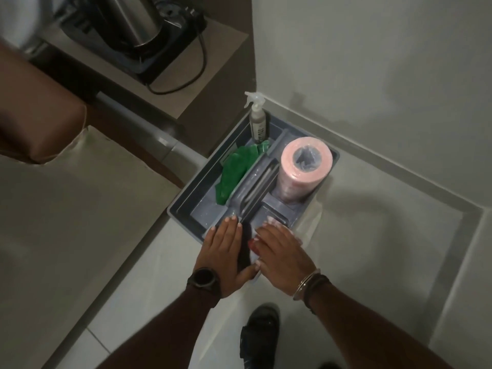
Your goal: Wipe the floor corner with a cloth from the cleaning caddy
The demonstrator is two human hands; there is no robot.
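A grey cleaning caddy [186, 209] stands on the floor in the corner where two walls meet. It holds a spray bottle [257, 121], a crumpled green cloth [234, 174] and an upright pink roll of cloths [303, 171]. My left hand [226, 251] and my right hand [282, 254] lie palm down with fingers stretched out over the caddy's near end, on either side of its central handle [255, 187]. A dark item and a pale edge with a red spot [254, 251] show between the hands; what they are is unclear.
A low shelf [213, 75] at the upper left carries a steel kettle [133, 20] and its black cord. A brown padded seat [40, 113] is at the left. Clear plastic [311, 217] lies by the caddy's right side. A black shoe [259, 334] stands below my arms.
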